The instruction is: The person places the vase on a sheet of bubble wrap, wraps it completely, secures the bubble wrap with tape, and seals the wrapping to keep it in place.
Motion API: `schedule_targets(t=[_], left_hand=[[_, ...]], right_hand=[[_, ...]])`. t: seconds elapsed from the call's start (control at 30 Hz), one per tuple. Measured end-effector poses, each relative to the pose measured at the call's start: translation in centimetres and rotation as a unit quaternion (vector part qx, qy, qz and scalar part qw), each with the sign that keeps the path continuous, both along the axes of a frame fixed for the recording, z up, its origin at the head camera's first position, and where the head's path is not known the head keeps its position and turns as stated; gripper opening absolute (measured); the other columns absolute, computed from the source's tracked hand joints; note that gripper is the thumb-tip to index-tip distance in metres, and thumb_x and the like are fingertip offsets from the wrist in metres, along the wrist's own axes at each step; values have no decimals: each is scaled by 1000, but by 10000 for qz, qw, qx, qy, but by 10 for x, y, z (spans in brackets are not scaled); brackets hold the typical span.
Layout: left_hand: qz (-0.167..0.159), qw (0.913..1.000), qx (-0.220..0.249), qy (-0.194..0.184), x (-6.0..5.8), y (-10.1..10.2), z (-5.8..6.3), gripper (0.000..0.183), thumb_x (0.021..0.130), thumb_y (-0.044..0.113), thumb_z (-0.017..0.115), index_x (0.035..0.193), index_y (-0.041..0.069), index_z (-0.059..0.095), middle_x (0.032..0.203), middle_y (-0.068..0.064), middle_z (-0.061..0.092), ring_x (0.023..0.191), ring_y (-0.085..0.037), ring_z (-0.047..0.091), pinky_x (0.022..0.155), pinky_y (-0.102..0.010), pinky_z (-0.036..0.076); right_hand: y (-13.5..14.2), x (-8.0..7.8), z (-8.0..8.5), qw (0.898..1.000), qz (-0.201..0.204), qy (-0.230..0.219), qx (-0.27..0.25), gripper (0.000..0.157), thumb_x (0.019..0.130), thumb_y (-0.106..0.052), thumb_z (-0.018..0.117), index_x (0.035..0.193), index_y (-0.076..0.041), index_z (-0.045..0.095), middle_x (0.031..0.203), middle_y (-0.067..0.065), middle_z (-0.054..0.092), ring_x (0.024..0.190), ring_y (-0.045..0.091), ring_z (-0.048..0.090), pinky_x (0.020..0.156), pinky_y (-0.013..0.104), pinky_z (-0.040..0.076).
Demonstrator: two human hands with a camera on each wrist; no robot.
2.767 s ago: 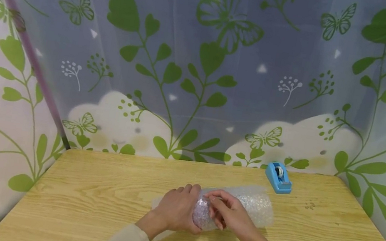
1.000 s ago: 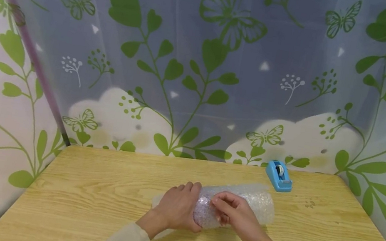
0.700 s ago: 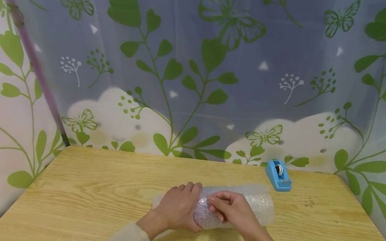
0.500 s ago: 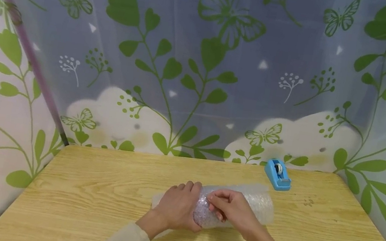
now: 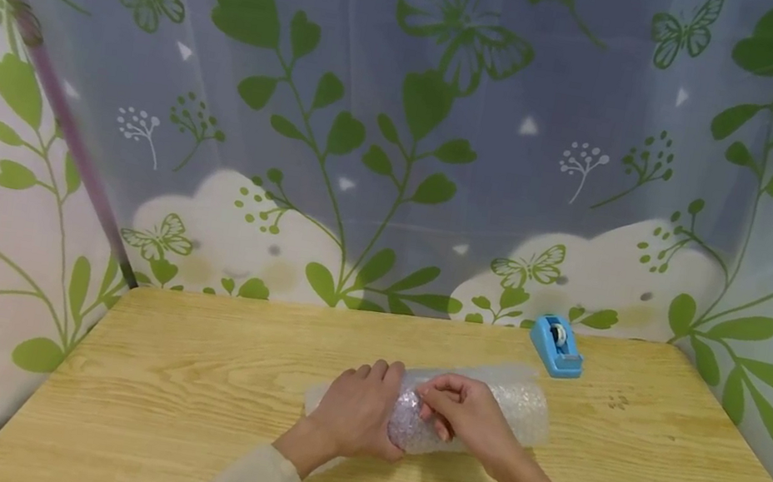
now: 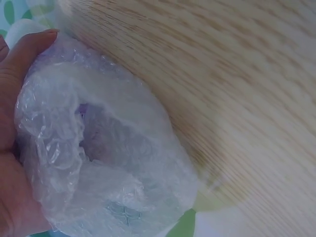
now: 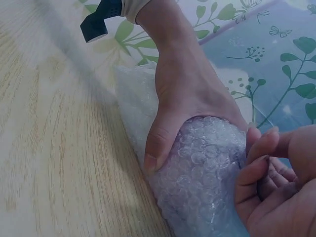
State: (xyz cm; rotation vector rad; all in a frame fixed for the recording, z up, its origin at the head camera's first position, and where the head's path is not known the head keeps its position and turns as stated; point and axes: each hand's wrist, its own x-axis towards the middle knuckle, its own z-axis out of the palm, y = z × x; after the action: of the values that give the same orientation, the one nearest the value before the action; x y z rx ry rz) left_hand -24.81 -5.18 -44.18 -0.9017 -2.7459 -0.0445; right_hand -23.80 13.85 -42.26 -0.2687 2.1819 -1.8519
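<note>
A roll of clear bubble wrap [image 5: 519,409] lies slantwise on the wooden table [image 5: 207,364], with a faint purple tint near its middle. My left hand [image 5: 360,410] grips it around its left part; its thumb lies along the near side, as the right wrist view shows. Seen from the left wrist, the bubble wrap [image 6: 113,128] has an open, crumpled end with a hollow inside. My right hand [image 5: 461,413] is at the roll's upper surface, just right of the left hand. Its thumb and curled fingers pinch at the wrap, and their tips are partly hidden.
A blue tape dispenser [image 5: 557,348] with a roll of tape stands at the back right of the table. Behind the table hangs a curtain [image 5: 344,125] printed with leaves and butterflies. A slanting purple pole [image 5: 66,106] runs down to the table's back left corner.
My right hand's fingertips shift slightly right along the wrap, then back left toward the left hand. The left hand keeps its grip, and the roll stays in place.
</note>
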Motion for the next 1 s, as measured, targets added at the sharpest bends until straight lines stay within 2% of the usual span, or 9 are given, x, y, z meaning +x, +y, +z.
schedule_targets(t=[0.1, 0.23, 0.47, 0.63, 1.0], left_hand=[[14, 10000, -77, 17, 1, 2, 1, 87, 57, 62, 77, 116, 6, 45, 93, -6, 54, 76, -19, 57, 67, -33, 51], [47, 9997, -232, 53, 1, 4, 2, 90, 56, 63, 77, 117, 6, 45, 96, -7, 55, 79, -21, 58, 70, -35, 51], [78, 9994, -315, 156, 3, 6, 2, 88, 55, 63, 77, 115, 7, 44, 93, -6, 53, 76, -20, 57, 68, -34, 50], [72, 9994, -303, 132, 3, 7, 2, 89, 55, 63, 78, 115, 7, 45, 93, -6, 54, 76, -20, 56, 68, -34, 50], [125, 9995, -276, 35, 3, 7, 3, 89, 54, 62, 79, 115, 7, 44, 94, -5, 53, 78, -20, 56, 71, -35, 50]], right_hand=[[1, -1, 2, 9998, -28, -187, 81, 26, 93, -25, 61, 88, 1, 62, 69, 4, 60, 50, 9, 44, 47, 21, 38], [6, -3, 4, 9985, 138, -532, -64, 26, 93, -23, 61, 78, -3, 60, 64, 2, 57, 47, 7, 43, 45, 20, 37], [8, -6, 8, 9961, 259, -838, 111, 29, 92, -23, 62, 69, -6, 57, 58, 1, 54, 44, 6, 42, 43, 19, 36], [9, -7, 10, 9941, 232, -1021, 280, 31, 90, -24, 62, 66, -7, 57, 56, 0, 54, 44, 6, 44, 44, 19, 39], [15, -13, 18, 9881, 589, -1239, 700, 34, 90, -30, 63, 67, -5, 62, 57, 3, 60, 44, 8, 54, 47, 24, 50]])
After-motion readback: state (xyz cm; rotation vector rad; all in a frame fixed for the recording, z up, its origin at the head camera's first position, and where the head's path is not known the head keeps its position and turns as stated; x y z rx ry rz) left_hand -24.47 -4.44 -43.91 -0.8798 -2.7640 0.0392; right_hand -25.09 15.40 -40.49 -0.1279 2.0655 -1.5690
